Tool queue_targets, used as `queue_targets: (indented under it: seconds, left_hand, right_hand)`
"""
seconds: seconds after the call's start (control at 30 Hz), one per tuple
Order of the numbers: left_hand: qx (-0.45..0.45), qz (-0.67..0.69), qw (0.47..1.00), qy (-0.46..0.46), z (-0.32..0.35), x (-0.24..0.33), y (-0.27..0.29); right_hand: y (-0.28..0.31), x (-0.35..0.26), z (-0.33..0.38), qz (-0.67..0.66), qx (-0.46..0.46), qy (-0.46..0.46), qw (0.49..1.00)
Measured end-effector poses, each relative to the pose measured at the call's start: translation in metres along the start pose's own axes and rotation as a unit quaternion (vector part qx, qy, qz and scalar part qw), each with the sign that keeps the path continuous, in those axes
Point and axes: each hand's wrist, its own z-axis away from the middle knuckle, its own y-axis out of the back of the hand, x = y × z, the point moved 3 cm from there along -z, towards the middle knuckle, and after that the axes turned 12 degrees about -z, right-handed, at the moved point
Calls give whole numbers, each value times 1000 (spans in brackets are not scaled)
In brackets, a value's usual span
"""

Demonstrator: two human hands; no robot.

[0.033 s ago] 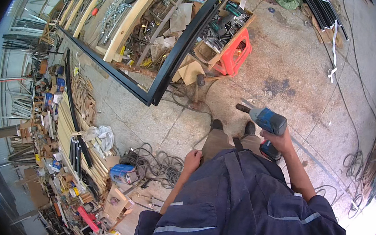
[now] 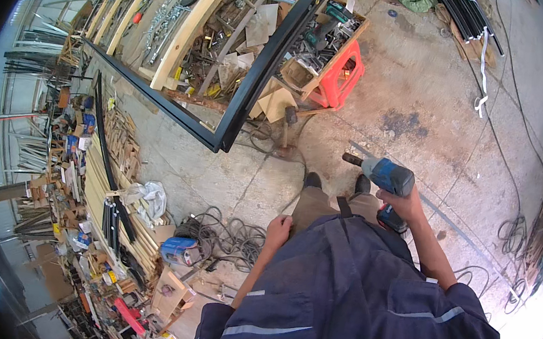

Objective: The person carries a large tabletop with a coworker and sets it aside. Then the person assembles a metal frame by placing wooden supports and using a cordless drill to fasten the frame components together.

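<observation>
My right hand [image 2: 405, 205] is wrapped round the grip of a blue and black cordless impact wrench [image 2: 391, 176]. A dark socket [image 2: 353, 159] on its nose points left, over the floor in front of my shoes. Below the grip, the battery pack shows beside my jacket. My left hand [image 2: 279, 229] hangs by my left thigh with its fingers curled closed. Whatever is inside the fingers, if anything, is hidden. Ahead to the left is a black metal frame [image 2: 242, 106], apart from both hands.
Pale wooden slats [image 2: 190, 27] and scattered hardware lie behind the frame's edge. A red plastic stool [image 2: 341, 76] stands under a wooden box of tools [image 2: 317, 73]. A hammer [image 2: 287, 121] stands on the floor nearby. Coiled cables [image 2: 232, 242] lie left of me beside a blue machine [image 2: 179, 251].
</observation>
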Motion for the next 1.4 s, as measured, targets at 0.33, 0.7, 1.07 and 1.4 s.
queue_targets:
  seconds: [0.33, 0.7, 1.07, 1.4]
  left_hand:
    - [113, 52, 979, -159, 8, 113, 166]
    - [209, -61, 907, -359, -107, 175, 323]
    - [294, -182, 830, -437, -112, 175, 308]
    - [291, -182, 823, -454, -114, 174, 308]
  right_hand:
    - [-41, 58, 6, 13, 91, -28, 995]
    - [-225, 19, -23, -272, 8, 51, 961]
    - [-316, 14, -51, -431, -1, 12, 902]
    - [-323, 9, -46, -452, 19, -28, 892]
